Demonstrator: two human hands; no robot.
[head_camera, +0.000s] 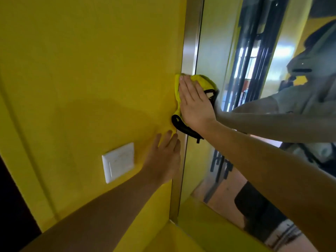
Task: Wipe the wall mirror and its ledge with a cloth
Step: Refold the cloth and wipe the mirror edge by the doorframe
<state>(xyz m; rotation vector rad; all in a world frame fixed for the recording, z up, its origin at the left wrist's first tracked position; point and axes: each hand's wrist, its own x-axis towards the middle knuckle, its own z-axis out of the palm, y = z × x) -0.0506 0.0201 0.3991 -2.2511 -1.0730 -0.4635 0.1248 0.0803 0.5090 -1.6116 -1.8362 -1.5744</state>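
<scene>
A wall mirror point(254, 51) with a brushed metal frame point(191, 37) is set into a yellow wall. My right hand point(194, 102) lies flat, fingers straight, pressing a yellow cloth with black trim point(203, 80) against the frame's left edge and the glass. The cloth's black edge point(183, 127) sticks out below my palm. My left hand point(164, 159) rests flat with open fingers on the yellow wall just left of the frame, lower down. The yellow ledge point(181, 239) runs under the mirror at the bottom.
A white light switch point(118, 161) sits on the yellow wall point(81, 70) left of my left hand. A dark opening point(12, 206) lies at the far left. The mirror reflects my arm, my clothes and dark railings behind.
</scene>
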